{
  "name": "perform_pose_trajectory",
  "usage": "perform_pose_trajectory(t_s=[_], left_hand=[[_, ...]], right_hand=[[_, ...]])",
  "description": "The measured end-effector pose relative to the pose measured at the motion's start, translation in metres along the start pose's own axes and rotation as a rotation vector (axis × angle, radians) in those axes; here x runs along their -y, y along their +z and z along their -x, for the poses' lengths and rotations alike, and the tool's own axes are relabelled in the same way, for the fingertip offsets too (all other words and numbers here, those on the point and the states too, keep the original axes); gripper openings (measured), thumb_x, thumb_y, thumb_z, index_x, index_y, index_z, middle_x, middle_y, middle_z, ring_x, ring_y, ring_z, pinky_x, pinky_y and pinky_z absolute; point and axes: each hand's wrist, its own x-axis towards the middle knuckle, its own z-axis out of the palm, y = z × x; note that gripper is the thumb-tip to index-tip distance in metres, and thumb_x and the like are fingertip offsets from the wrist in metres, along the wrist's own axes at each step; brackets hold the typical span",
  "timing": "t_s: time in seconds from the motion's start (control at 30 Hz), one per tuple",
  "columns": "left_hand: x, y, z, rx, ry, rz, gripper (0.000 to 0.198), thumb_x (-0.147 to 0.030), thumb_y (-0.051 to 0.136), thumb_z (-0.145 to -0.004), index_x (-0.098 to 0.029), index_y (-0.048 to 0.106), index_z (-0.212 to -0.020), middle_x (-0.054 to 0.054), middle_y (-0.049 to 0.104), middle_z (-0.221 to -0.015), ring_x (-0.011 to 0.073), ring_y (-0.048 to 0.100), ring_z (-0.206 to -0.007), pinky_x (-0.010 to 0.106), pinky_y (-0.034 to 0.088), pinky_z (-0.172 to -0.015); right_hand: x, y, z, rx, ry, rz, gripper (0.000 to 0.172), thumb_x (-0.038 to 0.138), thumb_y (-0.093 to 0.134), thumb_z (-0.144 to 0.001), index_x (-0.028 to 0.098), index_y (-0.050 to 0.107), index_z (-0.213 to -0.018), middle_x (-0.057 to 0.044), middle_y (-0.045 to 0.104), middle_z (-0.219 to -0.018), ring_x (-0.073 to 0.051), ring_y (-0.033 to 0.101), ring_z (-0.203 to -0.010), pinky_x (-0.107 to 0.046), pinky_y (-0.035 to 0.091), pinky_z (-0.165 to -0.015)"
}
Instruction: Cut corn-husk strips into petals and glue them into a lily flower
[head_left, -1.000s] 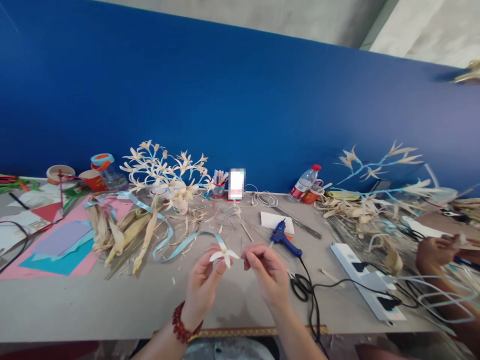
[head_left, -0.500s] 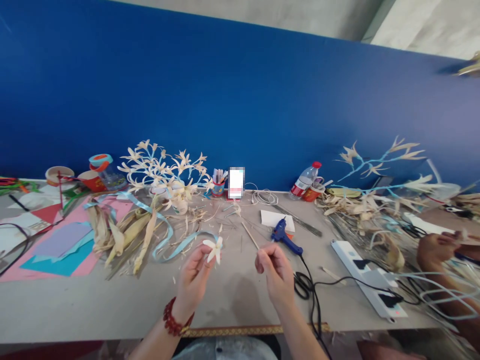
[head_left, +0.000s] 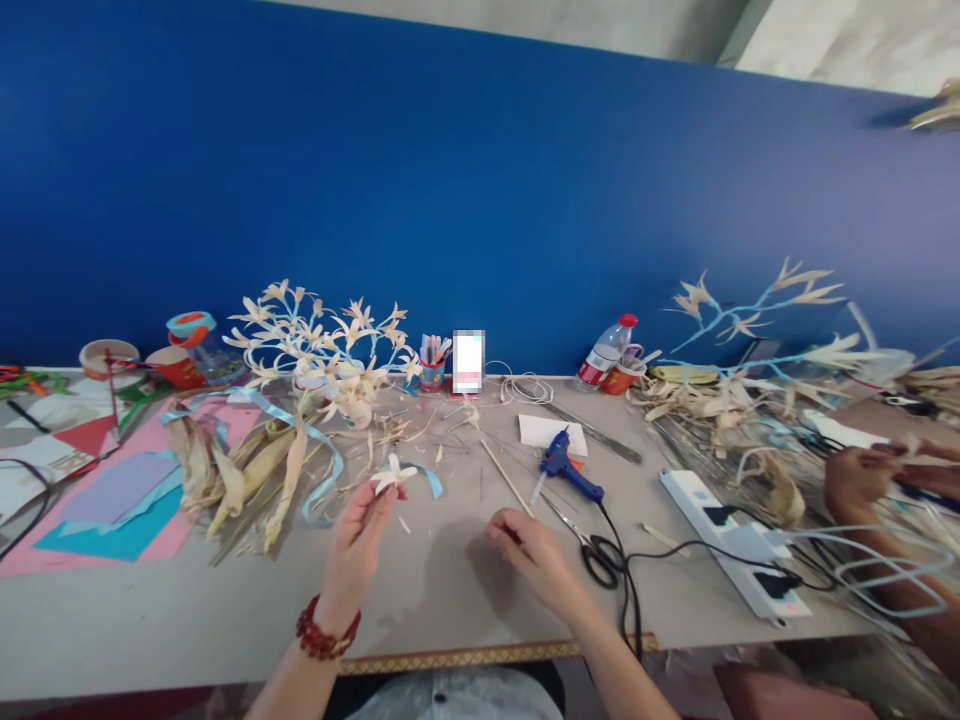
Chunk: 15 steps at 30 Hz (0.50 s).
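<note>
My left hand (head_left: 358, 528) pinches a small cream-white flower (head_left: 394, 473) made of husk-like petals, held above the table with the petals facing up. Low over the table to its right is my right hand (head_left: 531, 556), its fingers curled together; whatever may be inside them is hidden. Just beyond the right hand lies a thin stick (head_left: 505, 476). Black-handled scissors (head_left: 600, 560) rest to its right, with a blue glue gun (head_left: 568, 467) behind them. A light-blue ribbon (head_left: 324, 478) curls behind my left hand.
Dried corn husks (head_left: 259, 465) and coloured paper (head_left: 124, 485) lie left. Branches of husk flowers (head_left: 330, 345) stand behind. A phone (head_left: 469, 362), bottle (head_left: 606, 352) and power strip (head_left: 720, 545) with trailing cables are also here. Another person's hand (head_left: 859, 485) works at the right.
My left hand has drawn left with the flower, which now faces more upward. The right hand has shifted left and its fingers point more to the left, uncovering the scissor blades.
</note>
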Motion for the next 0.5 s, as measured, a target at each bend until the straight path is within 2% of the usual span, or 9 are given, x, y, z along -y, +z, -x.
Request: perform_pose_trajectory(t_s=[0.1,0.2,0.3,0.4,0.47,0.5], left_hand=[[0.004,0.003,0.0,0.004,-0.013,0.039,0.018,-0.036,0.06,-0.087,-0.021,0.068,-0.09,0.003,0.066,-0.091,0.0184,0.058,-0.093,0.027,0.041,-0.088],[0.006,0.004,-0.001,-0.004,-0.03,0.072,0.016,-0.036,0.061,-0.087,-0.022,0.069,-0.09,0.002,0.066,-0.091,0.0177,0.058,-0.093,0.026,0.042,-0.088],[0.008,0.003,-0.001,-0.014,-0.049,0.114,0.016,-0.036,0.062,-0.086,-0.021,0.068,-0.089,0.003,0.067,-0.09,0.018,0.059,-0.093,0.027,0.042,-0.089],[0.01,0.0,0.0,-0.037,-0.07,0.14,0.017,-0.035,0.064,-0.084,-0.02,0.069,-0.09,0.003,0.068,-0.09,0.018,0.059,-0.092,0.027,0.043,-0.089],[0.012,-0.003,0.001,-0.059,-0.076,0.163,0.017,-0.035,0.066,-0.083,-0.021,0.069,-0.092,0.003,0.068,-0.09,0.0177,0.059,-0.091,0.027,0.043,-0.089],[0.013,-0.004,0.001,-0.067,-0.076,0.174,0.018,-0.035,0.066,-0.082,-0.021,0.069,-0.092,0.003,0.068,-0.09,0.0174,0.059,-0.091,0.027,0.043,-0.09]], right_hand=[[0.004,-0.008,-0.006,-0.007,-0.018,0.089,0.011,0.018,0.05,-0.087,0.02,0.06,-0.082,-0.002,0.063,-0.077,-0.016,0.057,-0.07,-0.024,0.038,-0.062],[0.006,-0.011,-0.017,-0.074,-0.025,0.147,0.013,0.019,0.053,-0.086,0.019,0.058,-0.075,-0.001,0.062,-0.07,-0.015,0.056,-0.065,-0.024,0.035,-0.059],[0.006,-0.01,-0.031,-0.157,-0.05,0.162,0.02,0.03,0.052,-0.09,0.019,0.055,-0.074,0.001,0.058,-0.064,-0.014,0.052,-0.058,-0.023,0.032,-0.055],[0.003,-0.011,-0.041,-0.226,-0.08,0.198,0.032,0.037,0.042,-0.096,0.019,0.051,-0.071,0.002,0.052,-0.059,-0.014,0.047,-0.054,-0.023,0.03,-0.052],[0.0,-0.015,-0.043,-0.215,-0.09,0.253,0.044,0.04,0.034,-0.099,0.019,0.05,-0.064,0.002,0.049,-0.054,-0.014,0.045,-0.051,-0.024,0.029,-0.051],[-0.001,-0.019,-0.042,-0.16,-0.115,0.279,0.049,0.042,0.033,-0.099,0.019,0.05,-0.06,0.001,0.049,-0.052,-0.014,0.045,-0.05,-0.024,0.031,-0.051]])
